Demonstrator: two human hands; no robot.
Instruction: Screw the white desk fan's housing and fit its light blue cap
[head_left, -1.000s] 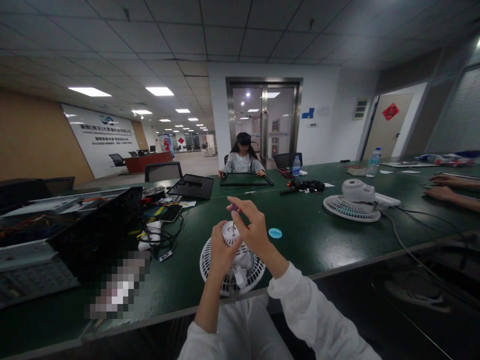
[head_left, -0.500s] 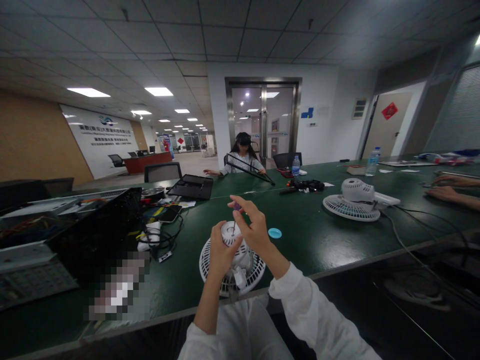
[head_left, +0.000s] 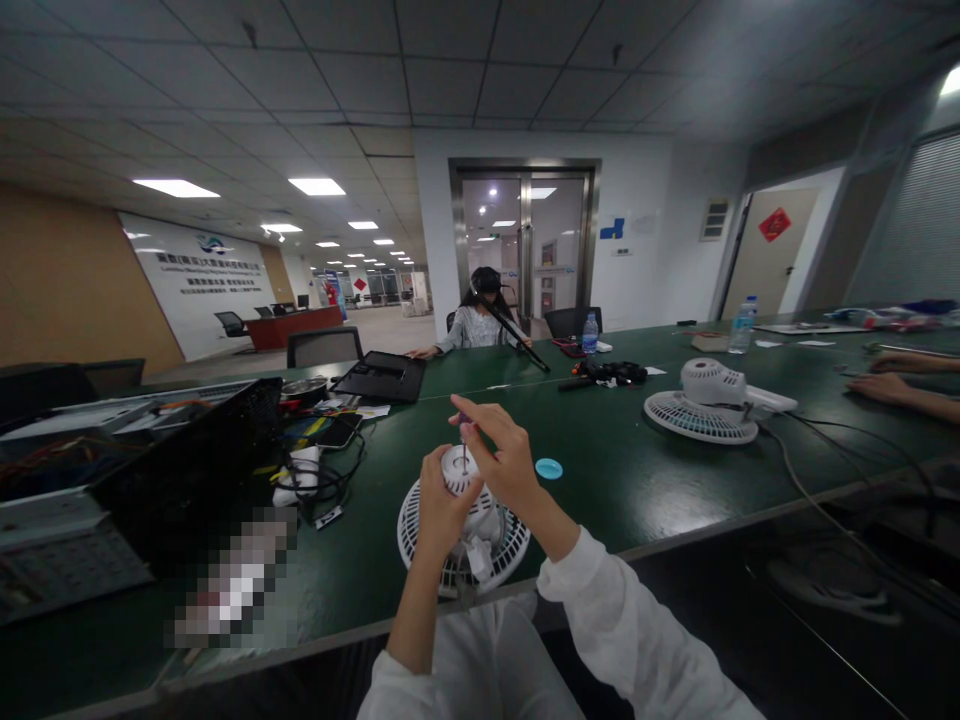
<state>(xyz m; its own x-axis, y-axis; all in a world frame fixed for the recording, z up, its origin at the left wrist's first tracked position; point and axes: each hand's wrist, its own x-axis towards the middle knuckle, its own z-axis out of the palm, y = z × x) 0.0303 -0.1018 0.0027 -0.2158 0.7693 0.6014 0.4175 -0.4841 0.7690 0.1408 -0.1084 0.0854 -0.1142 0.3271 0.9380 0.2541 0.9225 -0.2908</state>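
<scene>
Okay, so the round white plastic fan point(head_left: 517, 545) lies grille-down on the dark green surface point(head_left: 607, 510), rounded white motor housing point(head_left: 454, 462) in place on top. The left grip point(head_left: 441, 505) is wrapped round that housing; the right grip point(head_left: 508, 452) pinches a slim metal-shafted screwdriver point(head_left: 464, 457), roughly upright over it. Looks mid-job to me: housing's on, screwdriver's in position, but how deep its tip sits is too small to tell.
</scene>
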